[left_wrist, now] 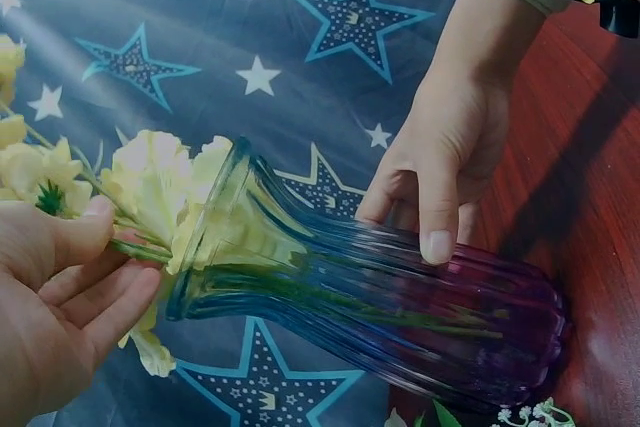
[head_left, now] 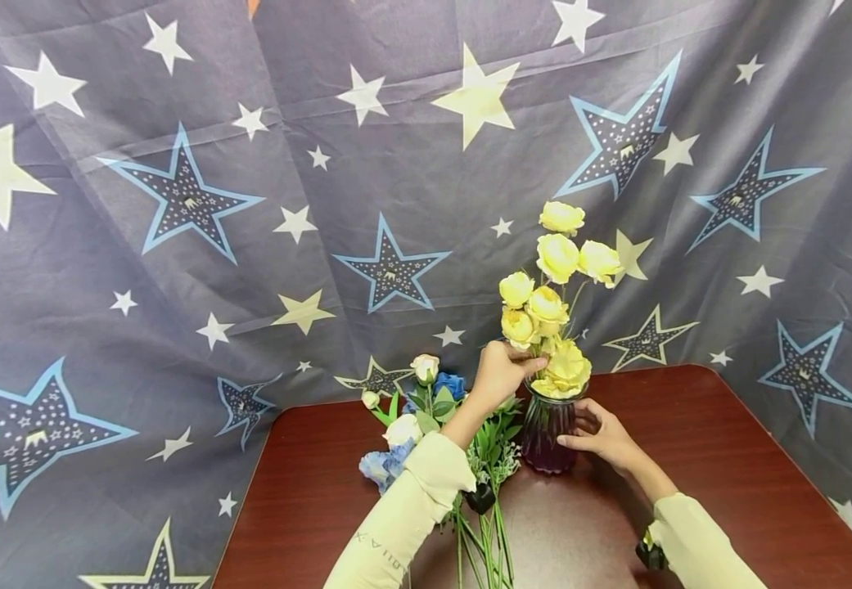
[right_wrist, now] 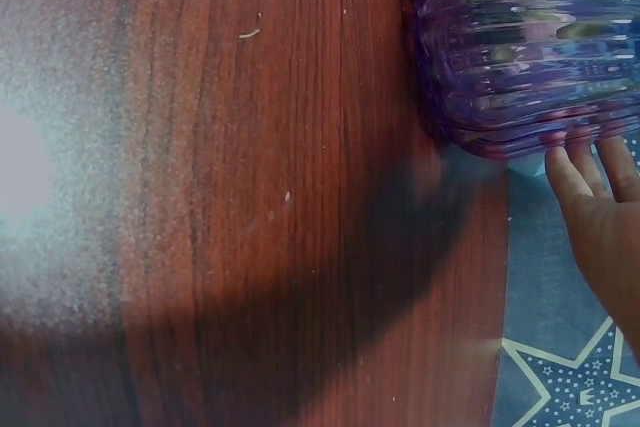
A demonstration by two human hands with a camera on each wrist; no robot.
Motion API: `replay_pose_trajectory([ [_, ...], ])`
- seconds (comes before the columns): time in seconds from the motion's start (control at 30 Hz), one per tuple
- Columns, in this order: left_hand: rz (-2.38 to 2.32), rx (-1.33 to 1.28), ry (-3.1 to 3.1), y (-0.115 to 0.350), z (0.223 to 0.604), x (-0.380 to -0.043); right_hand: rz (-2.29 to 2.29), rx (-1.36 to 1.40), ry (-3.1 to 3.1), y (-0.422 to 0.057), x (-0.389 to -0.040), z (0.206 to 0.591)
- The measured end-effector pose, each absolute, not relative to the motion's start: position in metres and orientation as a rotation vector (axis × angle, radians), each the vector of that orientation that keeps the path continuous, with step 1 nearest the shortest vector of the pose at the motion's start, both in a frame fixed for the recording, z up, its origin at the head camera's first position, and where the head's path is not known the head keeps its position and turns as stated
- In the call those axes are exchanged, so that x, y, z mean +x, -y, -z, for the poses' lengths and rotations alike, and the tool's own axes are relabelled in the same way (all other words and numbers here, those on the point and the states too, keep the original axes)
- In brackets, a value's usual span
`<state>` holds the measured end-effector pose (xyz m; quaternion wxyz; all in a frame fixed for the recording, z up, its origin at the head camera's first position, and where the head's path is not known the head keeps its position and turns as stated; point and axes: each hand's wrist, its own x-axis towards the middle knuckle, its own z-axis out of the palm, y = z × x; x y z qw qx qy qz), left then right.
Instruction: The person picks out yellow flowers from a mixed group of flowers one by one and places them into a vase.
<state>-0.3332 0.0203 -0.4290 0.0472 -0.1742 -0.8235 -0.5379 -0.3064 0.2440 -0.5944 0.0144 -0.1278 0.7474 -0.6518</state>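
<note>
A ribbed glass vase (head_left: 547,433), blue at the mouth and purple at the base, stands upright on the table. Yellow artificial flowers (head_left: 558,258) rise out of it, their green stems visible through the glass in the left wrist view. At the vase's mouth my left hand (head_left: 500,376) pinches a green flower stem (left_wrist: 140,250) between thumb and fingers. My right hand (head_left: 605,438) holds the vase's right side, thumb in front and fingers toward the back. The right wrist view shows fingertips (right_wrist: 560,169) against the purple glass.
Left of the vase, a bunch of artificial flowers lies on the table, with white roses (head_left: 403,431), blue blooms (head_left: 384,466) and long green stems (head_left: 499,544). The reddish-brown wooden table (head_left: 720,466) backs onto a grey star-patterned cloth (head_left: 396,164).
</note>
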Motion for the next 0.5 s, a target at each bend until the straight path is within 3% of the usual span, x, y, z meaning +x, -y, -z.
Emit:
replay_pose_trajectory([
  [0.5, 1.733, -0.473, 2.530, -0.0227, 0.4298, -0.3268, 2.042, -0.391, -2.333, -0.2429, -0.3057, 0.5945],
])
